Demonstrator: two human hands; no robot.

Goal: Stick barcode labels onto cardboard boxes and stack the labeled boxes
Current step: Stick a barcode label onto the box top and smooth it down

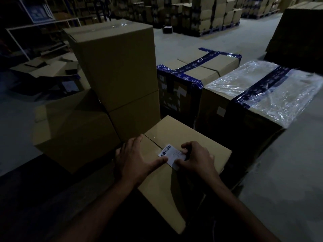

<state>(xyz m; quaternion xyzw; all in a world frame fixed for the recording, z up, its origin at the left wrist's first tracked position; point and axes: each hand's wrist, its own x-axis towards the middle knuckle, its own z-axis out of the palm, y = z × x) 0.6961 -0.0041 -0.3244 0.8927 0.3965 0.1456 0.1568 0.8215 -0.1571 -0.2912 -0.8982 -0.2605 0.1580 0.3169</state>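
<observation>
Stacked boxes (115, 67) wall off centre-left, touching the near box (183, 135) at its far corner. Taped boxes (201, 72) block centre-right. Bare floor (288, 172) lower right looks passable; lower left too dark to tell.

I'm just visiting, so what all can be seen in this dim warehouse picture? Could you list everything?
Near box: one, brown, directly in front, under both hands.
Barcode label: one, white, on that box's top across the flap seam.
Stacked boxes: a tall plain brown pile, behind and left.
Blue-taped box: one, brown, behind the near box.
Plastic-wrapped box: one, brown with blue tape, right.
Pallet stacks: many, brown, far background.
Flattened cardboard: some, far left on the floor.
Left hand: flat on the box top, thumb at the label's edge.
Right hand: fingers pressing the label down.
</observation>
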